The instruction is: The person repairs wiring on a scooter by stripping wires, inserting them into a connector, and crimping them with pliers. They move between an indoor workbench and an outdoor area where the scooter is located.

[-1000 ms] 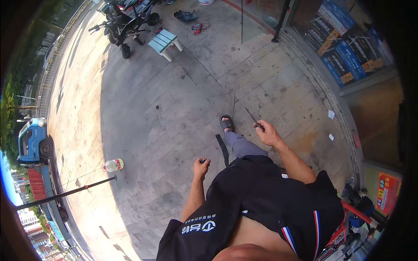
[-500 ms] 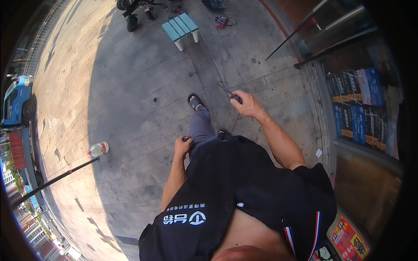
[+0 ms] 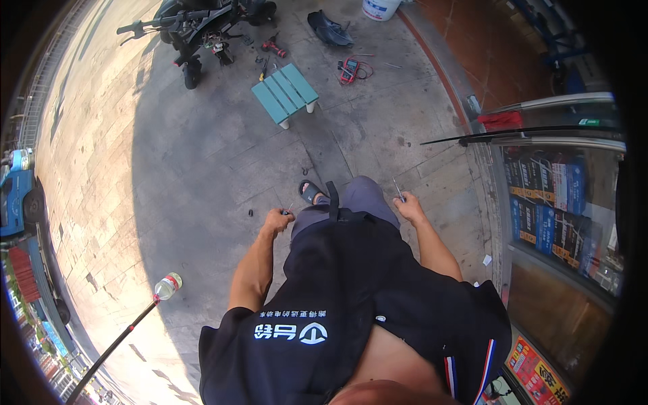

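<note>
My left hand (image 3: 277, 221) hangs beside my left thigh, closed around a small dark handle with a thin shaft (image 3: 291, 206) pointing forward; it looks like a screwdriver. By my right thigh, my right hand (image 3: 409, 208) is closed on another screwdriver (image 3: 403, 198) with a blue handle and a thin metal shaft. Ahead of me a teal slatted stool (image 3: 285, 94) with white legs stands on the paving. A red multimeter (image 3: 349, 70) with leads lies to its right. Beyond the stool are a red power drill (image 3: 273, 46) and a partly dismantled black scooter (image 3: 202, 30).
A black shell-like panel (image 3: 329, 29) and a white bucket (image 3: 381, 8) are at the far side. On my right runs a glass door (image 3: 520, 138) before shelves of boxes (image 3: 547, 196). To the left, a clear bottle (image 3: 168, 286) sits by a pole (image 3: 111, 351); a blue truck (image 3: 17, 196) stands farther off.
I have stepped forward, and the stool, scooter and multimeter show more fully. My right hand has dropped from out in front to beside my thigh. Both hands still hold their tools.
</note>
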`<state>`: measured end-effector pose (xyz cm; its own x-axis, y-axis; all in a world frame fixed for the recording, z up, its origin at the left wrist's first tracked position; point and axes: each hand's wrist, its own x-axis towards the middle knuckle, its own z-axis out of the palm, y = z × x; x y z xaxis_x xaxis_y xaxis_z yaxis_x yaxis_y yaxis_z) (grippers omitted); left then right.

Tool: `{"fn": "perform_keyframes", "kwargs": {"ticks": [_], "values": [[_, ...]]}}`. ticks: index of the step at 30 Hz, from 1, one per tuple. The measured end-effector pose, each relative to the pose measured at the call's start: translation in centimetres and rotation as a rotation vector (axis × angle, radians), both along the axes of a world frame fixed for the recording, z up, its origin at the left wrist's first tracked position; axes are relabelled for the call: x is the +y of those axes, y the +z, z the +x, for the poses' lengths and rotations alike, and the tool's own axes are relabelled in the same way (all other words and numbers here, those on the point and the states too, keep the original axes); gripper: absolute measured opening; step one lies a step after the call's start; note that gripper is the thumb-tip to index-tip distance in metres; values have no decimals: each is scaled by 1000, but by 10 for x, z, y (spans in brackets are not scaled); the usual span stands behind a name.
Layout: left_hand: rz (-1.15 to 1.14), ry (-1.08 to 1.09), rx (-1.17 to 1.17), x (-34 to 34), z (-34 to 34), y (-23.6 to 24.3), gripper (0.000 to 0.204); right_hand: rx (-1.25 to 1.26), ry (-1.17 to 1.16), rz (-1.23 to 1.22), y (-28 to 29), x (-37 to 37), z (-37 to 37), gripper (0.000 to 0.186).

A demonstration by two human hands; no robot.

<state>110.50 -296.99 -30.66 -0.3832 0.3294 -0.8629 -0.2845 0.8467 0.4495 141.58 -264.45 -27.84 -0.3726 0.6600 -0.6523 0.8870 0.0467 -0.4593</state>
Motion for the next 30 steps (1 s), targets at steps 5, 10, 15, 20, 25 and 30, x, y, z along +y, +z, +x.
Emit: {"fn": "perform_keyframes", "kwargs": {"ticks": [5, 10, 15, 20, 25, 30], "values": [[-39, -63, -156, 33, -54, -4, 16, 113, -15, 15, 13, 57, -130, 33], [-84, 274, -258, 58, -94, -33, 17, 190, 255, -72, -2, 149, -262, 29], [-86, 668, -45, 139, -152, -47, 23, 103, 618, -225, -31, 253, -407, 28], [-214, 492, 201, 217, -239, 12, 20, -39, 961, -224, -28, 324, -512, 25], [-48, 627, -31, 249, -293, 92, 18, -173, 889, -485, -22, 353, -566, 24], [27, 645, -216, 254, -359, 115, 16, -220, 757, -816, -9, 363, -618, 21]]}}
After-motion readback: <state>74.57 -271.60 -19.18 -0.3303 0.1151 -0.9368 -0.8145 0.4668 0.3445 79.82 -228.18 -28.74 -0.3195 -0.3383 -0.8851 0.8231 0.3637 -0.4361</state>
